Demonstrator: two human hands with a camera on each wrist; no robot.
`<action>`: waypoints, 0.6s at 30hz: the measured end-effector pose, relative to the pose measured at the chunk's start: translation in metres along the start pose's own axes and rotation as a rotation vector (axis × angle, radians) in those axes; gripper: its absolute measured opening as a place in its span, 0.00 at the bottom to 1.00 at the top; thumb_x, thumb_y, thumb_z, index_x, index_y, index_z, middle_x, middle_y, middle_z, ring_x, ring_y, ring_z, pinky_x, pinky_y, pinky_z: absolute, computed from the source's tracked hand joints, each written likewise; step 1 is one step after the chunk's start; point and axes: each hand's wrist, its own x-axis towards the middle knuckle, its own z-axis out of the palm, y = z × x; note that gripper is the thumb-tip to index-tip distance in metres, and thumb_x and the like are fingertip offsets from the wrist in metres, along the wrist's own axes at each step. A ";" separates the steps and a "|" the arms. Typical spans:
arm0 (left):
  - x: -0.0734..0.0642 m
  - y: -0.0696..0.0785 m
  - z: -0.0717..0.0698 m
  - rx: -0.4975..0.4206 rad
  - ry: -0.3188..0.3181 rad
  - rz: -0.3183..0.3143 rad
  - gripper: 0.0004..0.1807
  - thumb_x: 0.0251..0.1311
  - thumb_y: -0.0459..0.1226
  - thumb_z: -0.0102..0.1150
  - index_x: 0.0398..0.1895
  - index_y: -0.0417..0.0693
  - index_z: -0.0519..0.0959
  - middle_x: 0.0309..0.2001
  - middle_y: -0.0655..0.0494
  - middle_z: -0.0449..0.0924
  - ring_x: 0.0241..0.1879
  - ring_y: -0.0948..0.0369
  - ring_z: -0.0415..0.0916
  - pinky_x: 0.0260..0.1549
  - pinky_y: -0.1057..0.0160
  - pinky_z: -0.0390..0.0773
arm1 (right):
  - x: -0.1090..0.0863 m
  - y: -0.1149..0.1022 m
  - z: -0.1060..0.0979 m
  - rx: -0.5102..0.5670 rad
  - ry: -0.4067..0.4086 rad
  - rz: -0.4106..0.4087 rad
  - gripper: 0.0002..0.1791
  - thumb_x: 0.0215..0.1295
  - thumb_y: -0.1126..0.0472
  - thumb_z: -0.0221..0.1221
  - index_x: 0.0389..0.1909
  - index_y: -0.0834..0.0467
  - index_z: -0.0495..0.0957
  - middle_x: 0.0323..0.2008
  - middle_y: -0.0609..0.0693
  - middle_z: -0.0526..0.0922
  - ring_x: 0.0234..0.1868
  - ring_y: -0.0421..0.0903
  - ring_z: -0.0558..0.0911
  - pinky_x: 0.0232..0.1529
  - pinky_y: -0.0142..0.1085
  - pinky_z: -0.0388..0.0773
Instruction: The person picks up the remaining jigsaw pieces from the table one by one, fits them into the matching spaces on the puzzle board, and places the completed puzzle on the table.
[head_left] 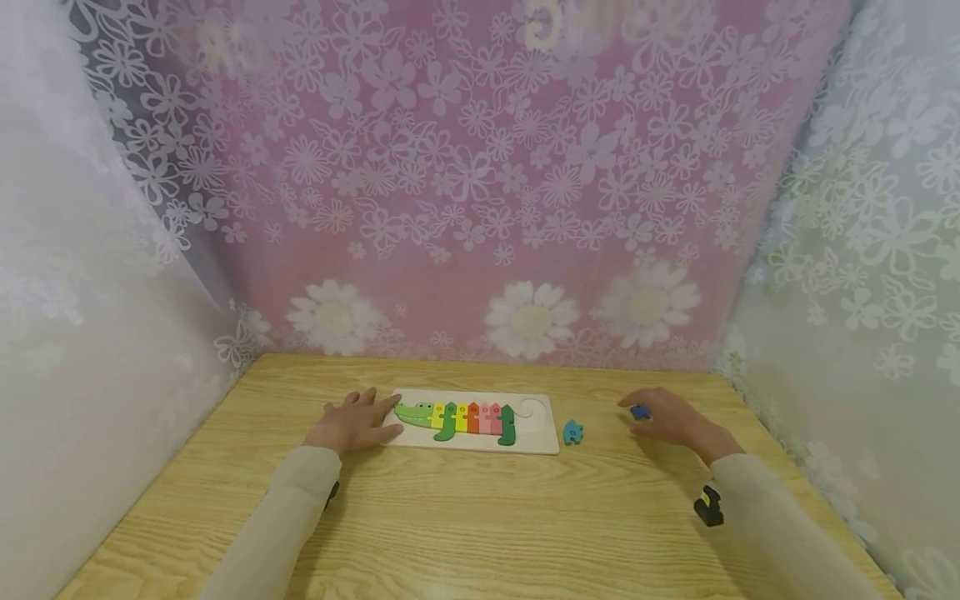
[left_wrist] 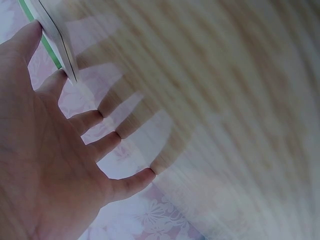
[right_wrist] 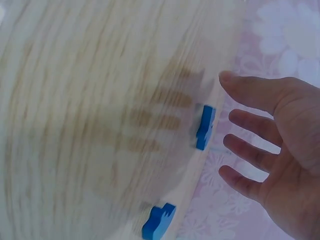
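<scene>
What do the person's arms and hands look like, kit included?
Left hand and right hand: bare, no gloves. Left sleeve and right sleeve: long, plain, pale cream, reaching about the wrists. Black right wrist unit, likely the camera, has a small yellowish mark; black left wrist unit is mostly hidden. No cables visible.

I face a far wall (head_left: pixel 465 242) of dusky pink and mauve, scattered with pale flower outlines; three large white daisies (head_left: pixel 531 320) line it low down, just above the far edge of my bench (head_left: pixel 487 517), and blurred yellowish lettering (head_left: pixel 546 25) shows at its top. A whitish left wall (head_left: pixel 97 333) and a flowered right wall (head_left: pixel 892 317) flank me. Soft, pale light falls on the bench's yellowish wood grain.
</scene>
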 end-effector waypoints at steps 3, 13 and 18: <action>0.000 0.000 0.000 -0.004 0.000 -0.001 0.41 0.73 0.67 0.44 0.84 0.62 0.55 0.82 0.36 0.51 0.79 0.29 0.48 0.64 0.13 0.47 | -0.002 0.008 0.001 -0.001 0.000 0.011 0.21 0.64 0.66 0.68 0.57 0.68 0.82 0.55 0.66 0.85 0.55 0.67 0.83 0.53 0.60 0.82; 0.000 0.000 -0.001 -0.015 -0.001 -0.001 0.42 0.73 0.66 0.44 0.84 0.62 0.55 0.82 0.36 0.50 0.79 0.29 0.47 0.64 0.13 0.46 | -0.007 0.017 0.004 0.012 -0.010 0.102 0.19 0.65 0.68 0.66 0.57 0.68 0.82 0.56 0.68 0.84 0.57 0.70 0.81 0.55 0.63 0.80; 0.000 0.000 0.000 -0.022 -0.001 -0.002 0.42 0.73 0.66 0.44 0.84 0.62 0.55 0.82 0.36 0.50 0.79 0.29 0.47 0.64 0.13 0.46 | -0.009 0.018 0.003 0.007 0.003 0.084 0.17 0.64 0.70 0.66 0.54 0.69 0.83 0.52 0.67 0.85 0.53 0.68 0.83 0.52 0.60 0.82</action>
